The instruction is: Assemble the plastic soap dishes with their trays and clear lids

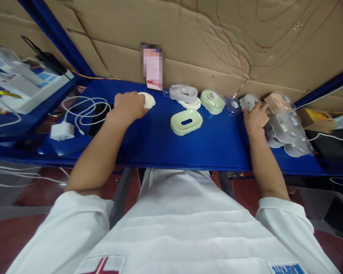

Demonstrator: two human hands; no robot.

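My left hand [130, 105] is closed over the near side of a cream oval piece [149, 100] lying on the blue table; its fingertips are partly hidden. My right hand [256, 117] has its fingers bent and pressed on a grey oval case in clear plastic packaging [248, 100], at the left edge of a pile of similar packs. Between my hands sits a pale green oval shell [175, 127] with a slot in its floor. Behind it, a grey shell [185, 91] rests over another cream piece [196, 104]. A packaged green case [212, 102] stands to their right.
A phone [153, 68] leans against the cardboard wall [188, 57]. A white charger [62, 131] with a coiled cable lies left of my left arm. Packaged grey cases [288, 127] and a peach one [278, 102] are piled at right. A small carton [317, 121] stands beyond.
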